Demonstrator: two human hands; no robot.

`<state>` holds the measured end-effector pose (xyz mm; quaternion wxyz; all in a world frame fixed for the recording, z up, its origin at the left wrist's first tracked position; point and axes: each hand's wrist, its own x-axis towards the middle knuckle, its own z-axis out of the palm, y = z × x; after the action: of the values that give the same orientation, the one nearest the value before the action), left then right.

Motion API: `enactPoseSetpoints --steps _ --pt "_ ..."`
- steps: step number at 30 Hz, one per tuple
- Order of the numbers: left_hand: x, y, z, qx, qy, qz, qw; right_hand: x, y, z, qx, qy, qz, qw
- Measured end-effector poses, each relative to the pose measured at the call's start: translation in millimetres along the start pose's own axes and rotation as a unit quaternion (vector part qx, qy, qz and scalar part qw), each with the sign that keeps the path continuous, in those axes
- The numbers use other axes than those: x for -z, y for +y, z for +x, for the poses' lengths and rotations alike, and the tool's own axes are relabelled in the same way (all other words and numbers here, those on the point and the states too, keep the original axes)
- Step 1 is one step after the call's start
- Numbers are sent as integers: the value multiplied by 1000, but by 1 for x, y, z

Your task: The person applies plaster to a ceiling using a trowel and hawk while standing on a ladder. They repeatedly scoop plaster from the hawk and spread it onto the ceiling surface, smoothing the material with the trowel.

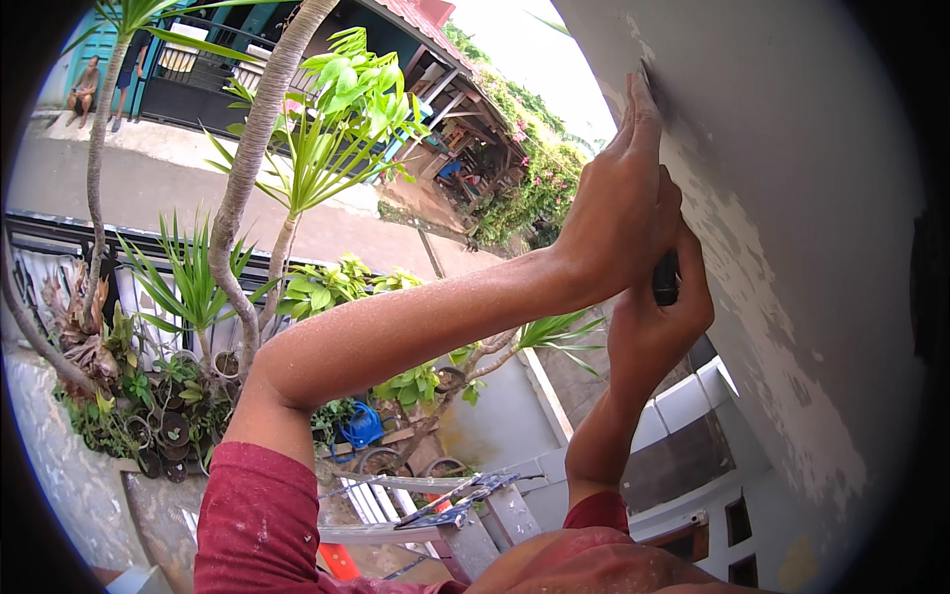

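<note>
Both my arms are raised to a grey-white wall surface with patches of flaked, bare coating. My right hand is closed around the black handle of what looks like a scraper. Just above it, my left hand has its fingers stretched out together, their tips at the surface. A thin dark edge shows by those fingertips, probably the tool's blade. Most of the tool between handle and tip is hidden behind my hands. Pale dust speckles my left forearm and red sleeve.
A paint-spattered ladder stands close below me. Potted plants and slim trunks fill the left side. A blue plastic item lies among pots. Beyond the fence runs a road, with two people at its far side.
</note>
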<state>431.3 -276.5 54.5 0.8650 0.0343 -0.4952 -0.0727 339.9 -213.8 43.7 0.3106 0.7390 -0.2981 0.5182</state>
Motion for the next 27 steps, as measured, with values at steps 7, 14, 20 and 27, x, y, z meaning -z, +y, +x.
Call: enactPoseSetpoints --steps 7,14,20,27 --pt "-10 5 0 -9 7 38 999 22 13 5 49 -13 -43 998" --pt "-20 4 -4 41 -22 21 999 22 24 2 3 -21 -7 1000" --pt "-17 -6 6 9 17 32 999 12 37 11 75 7 -2 997" --pt "-9 -8 5 -5 12 39 999 5 31 7 50 -1 19 999"
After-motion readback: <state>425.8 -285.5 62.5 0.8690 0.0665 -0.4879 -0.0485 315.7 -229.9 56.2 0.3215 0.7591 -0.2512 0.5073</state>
